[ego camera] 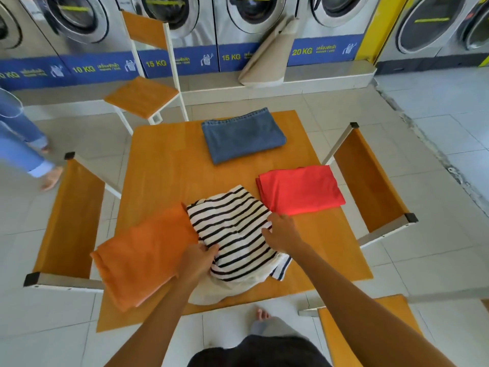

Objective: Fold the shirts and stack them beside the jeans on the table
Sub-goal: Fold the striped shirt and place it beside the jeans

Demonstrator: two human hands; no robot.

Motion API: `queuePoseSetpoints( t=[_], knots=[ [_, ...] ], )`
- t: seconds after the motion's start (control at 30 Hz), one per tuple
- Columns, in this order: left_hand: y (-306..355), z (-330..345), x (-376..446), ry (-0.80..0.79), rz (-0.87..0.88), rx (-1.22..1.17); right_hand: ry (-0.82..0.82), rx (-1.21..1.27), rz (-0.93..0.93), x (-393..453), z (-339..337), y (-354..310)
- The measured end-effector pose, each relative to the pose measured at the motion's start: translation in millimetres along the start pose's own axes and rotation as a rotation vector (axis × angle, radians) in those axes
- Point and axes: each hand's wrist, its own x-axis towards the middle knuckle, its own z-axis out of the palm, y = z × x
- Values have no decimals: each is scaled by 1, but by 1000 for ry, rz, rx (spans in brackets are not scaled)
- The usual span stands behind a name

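A black-and-white striped shirt (235,229) lies crumpled at the near middle of the orange table (169,165). My left hand (197,260) grips its left edge. My right hand (281,231) pinches its right edge. Folded blue jeans (242,135) rest at the table's far side. A folded red shirt (300,189) lies on the right, just behind my right hand. On the left a folded orange shirt (143,255) overhangs the table's near left edge. Some white cloth (211,290) shows under the striped shirt.
Orange chairs stand around the table: far left (144,95), left (71,221), right (367,181) and near right (370,332). Washing machines (246,30) line the back wall. Another person's legs in jeans (21,144) stand at the far left.
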Motion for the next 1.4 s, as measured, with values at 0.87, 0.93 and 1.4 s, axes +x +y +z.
queuePoseSetpoints(
  t=[0.87, 0.93, 1.4],
  knots=[
    [-55, 32, -79, 3, -153, 116, -103, 81, -353, -30, 13, -32],
    [-50, 40, -79, 31, -100, 90, -258, -62, -434, -45, 27, -47],
    [-26, 41, -75, 273, 76, -202, -151, 69, -533, -37, 16, -51]
  ],
)
